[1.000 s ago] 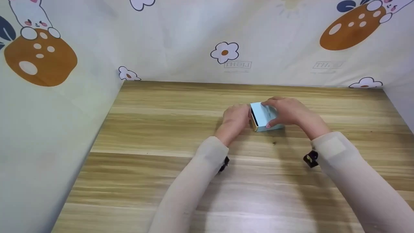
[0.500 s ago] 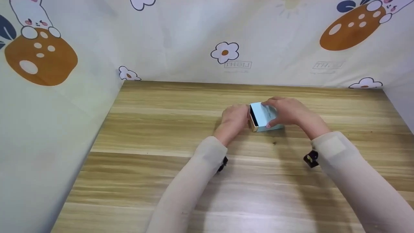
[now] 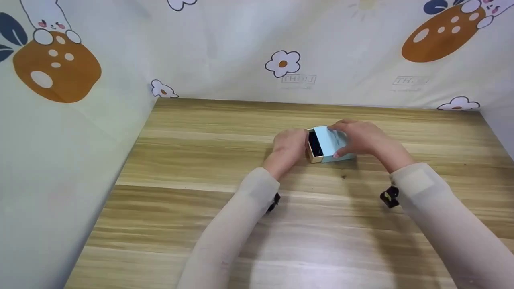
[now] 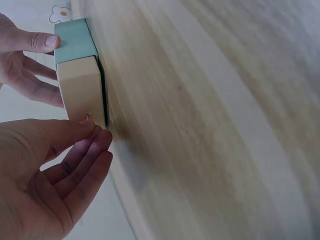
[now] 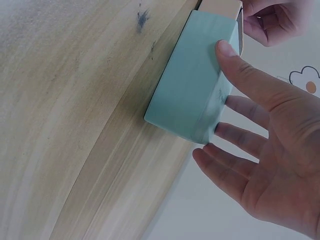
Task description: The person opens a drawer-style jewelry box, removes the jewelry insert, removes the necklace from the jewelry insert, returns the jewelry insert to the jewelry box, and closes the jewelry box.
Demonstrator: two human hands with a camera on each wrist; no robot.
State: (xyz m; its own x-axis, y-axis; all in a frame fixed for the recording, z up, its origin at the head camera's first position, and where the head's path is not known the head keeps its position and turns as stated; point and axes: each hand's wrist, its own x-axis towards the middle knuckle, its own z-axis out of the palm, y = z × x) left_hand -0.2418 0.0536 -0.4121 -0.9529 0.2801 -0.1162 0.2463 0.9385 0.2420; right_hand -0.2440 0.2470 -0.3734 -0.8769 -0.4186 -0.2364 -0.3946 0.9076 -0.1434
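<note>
- The small box (image 3: 330, 141) lies on the wooden table (image 3: 200, 168), toward its far edge and a little to the right of the middle.
- It has two parts: a light blue cover (image 5: 190, 75) and a cream inner tray (image 4: 80, 82). The tray stands partly out of the cover on the left side, and in the head view I see a dark inside (image 3: 315, 144).
- My left hand (image 3: 290, 145) pinches the end of the tray with thumb and finger; perhaps a small tab is between them, but it is too small to be sure. The other fingers are bent, and hold nothing that I can see.
- My right hand (image 3: 361, 137) grips the cover, with the thumb on one side and fingers on the other.
- I judge that the step in hand is the opening of the box, and it is only partly done.
- The next move calls, I think, for an even pull to the left in line with the cover, while my right hand keeps it steady. A crooked pull could jam the tray.
- Behind the table stands a pale cloth wall (image 3: 225, 52) with printed flowers.
</note>
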